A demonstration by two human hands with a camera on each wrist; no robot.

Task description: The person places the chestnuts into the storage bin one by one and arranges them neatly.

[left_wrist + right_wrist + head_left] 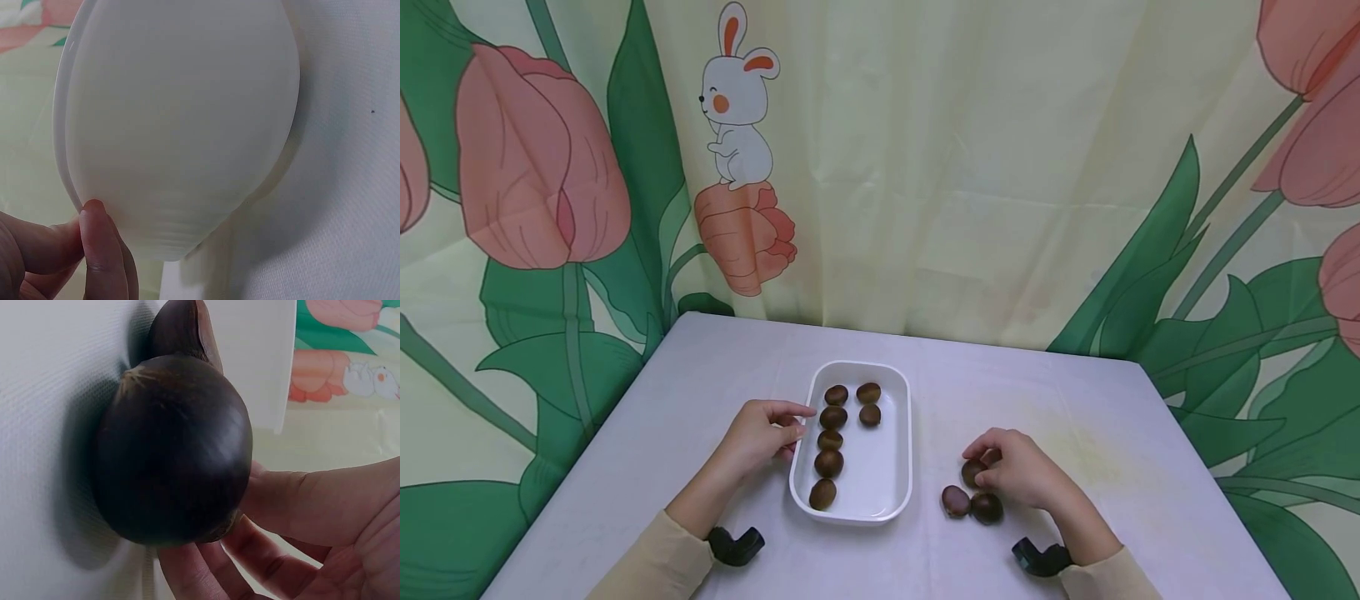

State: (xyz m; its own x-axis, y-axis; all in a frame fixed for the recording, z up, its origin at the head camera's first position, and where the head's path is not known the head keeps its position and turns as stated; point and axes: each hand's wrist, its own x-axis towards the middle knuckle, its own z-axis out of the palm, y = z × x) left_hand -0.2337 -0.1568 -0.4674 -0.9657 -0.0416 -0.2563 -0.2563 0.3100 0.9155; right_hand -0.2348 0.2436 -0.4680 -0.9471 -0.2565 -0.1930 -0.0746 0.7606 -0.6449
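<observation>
A white rectangular tray [887,483] lies on the table with several brown chestnuts inside. They form a long column [829,463] along the left side and a pair [869,415] at the upper right. My left hand [762,433] pinches the tray's left rim between thumb and fingers. Right of the tray, my right hand [1018,469] holds a chestnut [972,472] by its fingertips. Two more chestnuts, a reddish one [956,502] and a darker one [987,508], sit just in front of it. In the right wrist view a large dark chestnut [175,450] hides most of the held one.
A white cloth covers the table [1120,533]. Behind it hangs a curtain [955,167] printed with tulips, a rabbit and a carrot. Black wrist devices sit at the left [736,546] and right [1042,557] sleeves.
</observation>
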